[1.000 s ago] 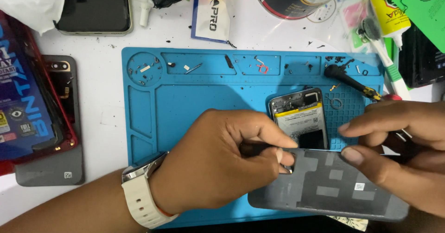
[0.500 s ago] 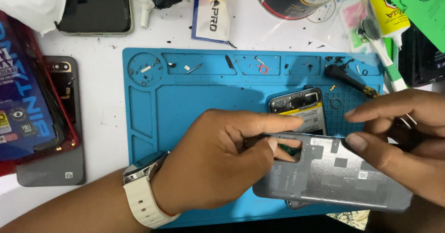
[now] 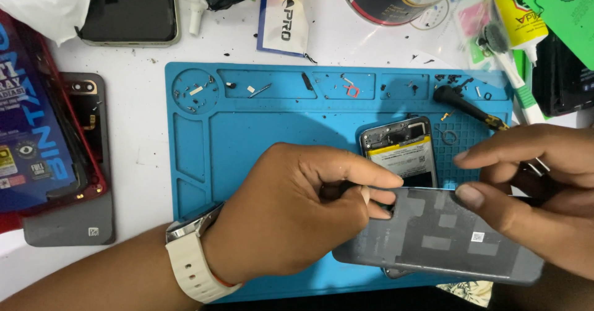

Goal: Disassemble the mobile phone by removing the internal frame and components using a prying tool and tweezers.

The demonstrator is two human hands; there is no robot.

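- Over a blue rubber work mat (image 3: 247, 132), two bare hands lift a grey phone back cover (image 3: 445, 237) away from an opened phone (image 3: 401, 150).
- Left hand (image 3: 297, 215), with a cream watch strap at the wrist, is closed around the cover's left edge; its fingertips hide what may be a thin tool.
- Right hand (image 3: 532, 187) pinches the cover's upper right edge, thumb pressed on its inner face.
- Cover sits tilted, inner side up, across the mat's lower right, overlapping the phone's lower end.
- Judged from this view, a slow, even lift with both edges supported would suit best, since the thin plastic could flex.
- Cover looks matte and smooth, with paler rectangular patches; the phone shows a yellow-edged battery and a dark camera strip.
- Mat is ridged into shallow trays holding tiny screws (image 3: 192, 94).
- A black-handled screwdriver (image 3: 470, 107) lies on the mat's upper right.
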